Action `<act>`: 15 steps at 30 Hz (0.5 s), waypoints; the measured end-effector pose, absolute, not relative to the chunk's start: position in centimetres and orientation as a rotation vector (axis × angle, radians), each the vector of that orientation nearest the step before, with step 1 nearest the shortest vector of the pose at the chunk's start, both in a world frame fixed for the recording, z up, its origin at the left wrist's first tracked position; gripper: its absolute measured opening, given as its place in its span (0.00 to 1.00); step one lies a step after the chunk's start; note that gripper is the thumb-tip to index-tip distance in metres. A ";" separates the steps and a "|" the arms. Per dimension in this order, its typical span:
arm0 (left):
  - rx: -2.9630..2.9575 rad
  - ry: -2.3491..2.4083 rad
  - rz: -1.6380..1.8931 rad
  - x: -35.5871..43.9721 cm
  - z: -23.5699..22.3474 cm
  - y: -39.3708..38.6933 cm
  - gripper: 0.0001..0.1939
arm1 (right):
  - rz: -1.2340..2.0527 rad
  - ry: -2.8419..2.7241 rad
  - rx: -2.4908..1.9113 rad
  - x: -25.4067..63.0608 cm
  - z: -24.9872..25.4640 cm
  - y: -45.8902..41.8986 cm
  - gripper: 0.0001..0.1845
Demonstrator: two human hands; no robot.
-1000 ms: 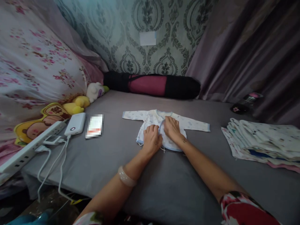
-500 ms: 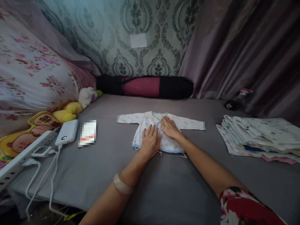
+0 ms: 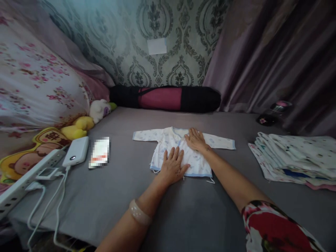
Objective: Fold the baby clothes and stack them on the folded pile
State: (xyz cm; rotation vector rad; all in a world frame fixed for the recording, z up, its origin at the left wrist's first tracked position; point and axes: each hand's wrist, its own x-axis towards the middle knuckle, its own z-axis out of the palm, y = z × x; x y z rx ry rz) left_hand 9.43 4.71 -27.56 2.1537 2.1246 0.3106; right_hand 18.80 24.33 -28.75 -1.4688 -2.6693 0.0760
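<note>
A small white baby shirt (image 3: pixel 164 147) with blue trim and a faint pattern lies spread flat, both sleeves stretched out sideways and thin ties at its lower edge. My left hand (image 3: pixel 173 165) rests palm down on the lower middle of the shirt, fingers spread and thumb out. Higher up, my right hand (image 3: pixel 196 140) lies flat near the collar and the right-hand shoulder, its fingers stretched out. Neither hand grips the cloth. Part of the shirt's front is hidden under the hands.
On the right is a stack of folded cloths (image 3: pixel 296 157), with a dark bottle (image 3: pixel 273 113) behind it. A black and pink rolled bag (image 3: pixel 160 98) lies along the wall. Leftward are a power bank (image 3: pixel 76 151), a power strip (image 3: pixel 31 180), cables, plush toys (image 3: pixel 76 128) and a blurred card (image 3: pixel 100 152).
My right hand has slid up and outward toward the shoulder of the shirt. My left hand's thumb has spread out, and that hand stays on the lower front. The view has shifted slightly.
</note>
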 end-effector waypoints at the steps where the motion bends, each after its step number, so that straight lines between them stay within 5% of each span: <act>1: 2.147 2.124 0.344 9.4 -27.4 4.8 0.34 | 0.092 -2.679 -1.492 18.6 -28.4 24.3 0.34; 6: 2.097 2.294 0.509 8.8 -26.7 5.0 0.29 | 0.047 -2.740 -1.205 15.5 -26.2 22.8 0.30; 10: 1.915 2.447 0.422 8.2 -27.4 4.8 0.39 | 0.243 -2.952 -0.851 12.2 -26.4 21.5 0.31; 15: 1.847 2.423 0.331 8.1 -28.1 4.9 0.42 | 0.215 -2.887 -1.000 9.9 -28.2 22.2 0.33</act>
